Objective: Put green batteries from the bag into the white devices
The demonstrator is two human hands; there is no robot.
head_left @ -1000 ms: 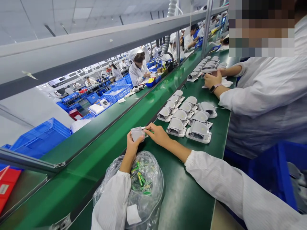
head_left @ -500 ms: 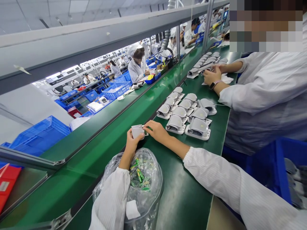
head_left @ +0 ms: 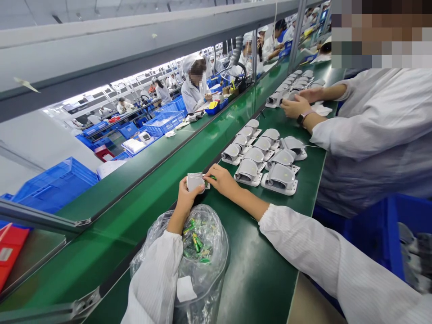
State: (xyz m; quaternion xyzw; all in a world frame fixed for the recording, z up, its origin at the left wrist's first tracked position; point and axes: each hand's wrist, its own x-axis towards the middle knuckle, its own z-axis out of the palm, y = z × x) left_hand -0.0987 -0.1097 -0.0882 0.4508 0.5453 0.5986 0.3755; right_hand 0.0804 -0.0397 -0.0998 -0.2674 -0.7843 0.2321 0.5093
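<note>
My left hand (head_left: 185, 198) is closed round a small white-and-grey wrist blood pressure monitor (head_left: 195, 182), its flat grey side towards me. At the monitor's right edge my right hand (head_left: 223, 181) pinches a slim green battery (head_left: 213, 177), mostly covered by the fingers. Whether the battery is inside the monitor's body I cannot tell. Below my left forearm stands a tub lined with a clear plastic bag (head_left: 221, 238), holding several green-and-yellow batteries (head_left: 196, 243). Rows of similar monitors (head_left: 281, 177) with curled grey cuffs stand on the green bench, right of my hands.
A co-worker's hands (head_left: 299, 110) work over more monitors farther up the bench (head_left: 259, 265). A blue crate (head_left: 394, 234) with device parts stands at the right. Beyond the green belt (head_left: 135, 211) are blue crates (head_left: 57, 184). A metal rail (head_left: 135, 49) crosses overhead.
My view has shifted slightly. Both my hands keep their hold at the monitor, with little movement. The co-worker's hands have moved a little over their bench area.
</note>
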